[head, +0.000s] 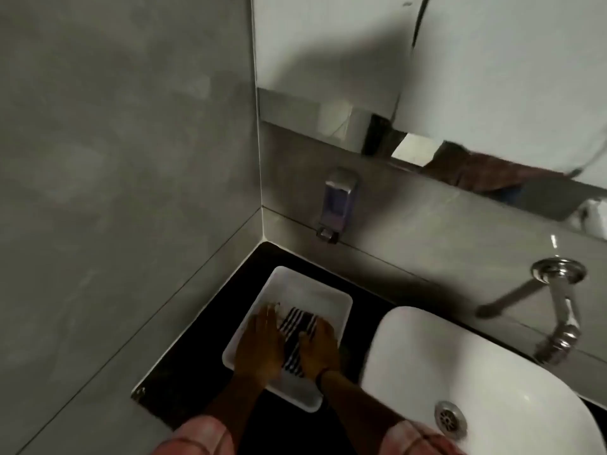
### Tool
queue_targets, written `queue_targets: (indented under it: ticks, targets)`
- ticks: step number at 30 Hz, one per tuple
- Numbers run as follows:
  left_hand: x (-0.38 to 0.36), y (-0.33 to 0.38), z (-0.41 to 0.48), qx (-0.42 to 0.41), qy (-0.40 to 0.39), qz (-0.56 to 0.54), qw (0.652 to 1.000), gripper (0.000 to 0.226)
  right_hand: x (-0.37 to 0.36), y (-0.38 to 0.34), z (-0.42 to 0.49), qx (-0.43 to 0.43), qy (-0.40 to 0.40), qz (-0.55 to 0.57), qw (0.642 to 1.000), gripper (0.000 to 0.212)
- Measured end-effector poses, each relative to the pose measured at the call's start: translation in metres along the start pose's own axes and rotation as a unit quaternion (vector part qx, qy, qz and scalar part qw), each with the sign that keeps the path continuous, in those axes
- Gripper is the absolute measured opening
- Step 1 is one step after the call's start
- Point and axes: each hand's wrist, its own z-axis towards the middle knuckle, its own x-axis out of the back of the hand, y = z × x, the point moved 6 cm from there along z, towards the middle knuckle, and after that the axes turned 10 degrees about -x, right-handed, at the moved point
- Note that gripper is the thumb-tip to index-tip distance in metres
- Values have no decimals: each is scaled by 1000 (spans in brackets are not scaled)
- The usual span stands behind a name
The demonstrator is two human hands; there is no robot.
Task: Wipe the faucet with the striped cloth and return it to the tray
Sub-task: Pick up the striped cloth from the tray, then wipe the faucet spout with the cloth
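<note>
A white rectangular tray [315, 290] sits on the black counter, left of the basin. Inside it lies the black-and-white striped cloth [297, 326], partly covered by both hands. My left hand [259, 346] rests flat on the cloth's left side with fingers extended. My right hand [318, 346] presses on its right side, fingers curled over the fabric. The chrome faucet [563, 303] juts from the wall at the right, above the basin, well away from both hands.
A white basin [460, 366] with a metal drain [450, 418] fills the lower right. A soap dispenser [338, 205] hangs on the wall above the black counter [197, 356]. A mirror [427, 77] runs along the back wall; a grey wall closes the left side.
</note>
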Motion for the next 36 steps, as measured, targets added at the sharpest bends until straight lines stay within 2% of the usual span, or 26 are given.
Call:
queue_targets:
  ticks: [2,6,9,11,12,15,16,18,21,23,25,27,31,33,36]
  targets:
    - [-19,-15,11,65,-18,-51,996,65,-15,3,19,-47,-16,0,999,60]
    - [-50,-24,20,132,-68,-75,986,70,-28,9,36,-162,-17,-34,986,71]
    - [-54,-26,24,156,-69,-76,982,78,-30,10,46,-204,-11,-34,978,90]
    - [-52,-30,28,173,-47,-94,979,76,-31,11,53,-231,13,0,973,94]
    - [-50,-30,30,178,-34,-106,978,76,-31,12,55,-245,28,20,969,85]
    - [-41,-38,39,222,2,-190,956,75,-23,8,57,-267,37,27,963,32]
    - [-41,-42,41,239,11,-221,946,71,-20,6,56,-263,13,25,964,25]
    - [-40,-49,47,248,17,-281,927,62,-12,-3,52,-225,-36,35,973,24]
    - [-32,-47,57,227,13,-378,897,43,16,-12,35,-140,-49,110,983,12]
    - [-29,-34,60,205,3,-402,892,36,44,-12,15,-112,-56,199,972,29]
    - [-27,-10,58,160,-3,-385,909,36,77,-7,-14,-92,-63,274,955,42]
    - [-27,34,52,76,14,-339,938,38,127,10,-49,-89,-29,331,939,44]
    - [-51,127,29,-73,-18,-260,963,56,233,45,-130,-108,32,468,876,30]
    - [-71,162,18,-130,-38,-176,975,73,288,54,-172,-101,52,530,840,36]
    - [-97,195,5,-158,-74,-56,983,90,372,78,-222,-13,110,622,775,38]
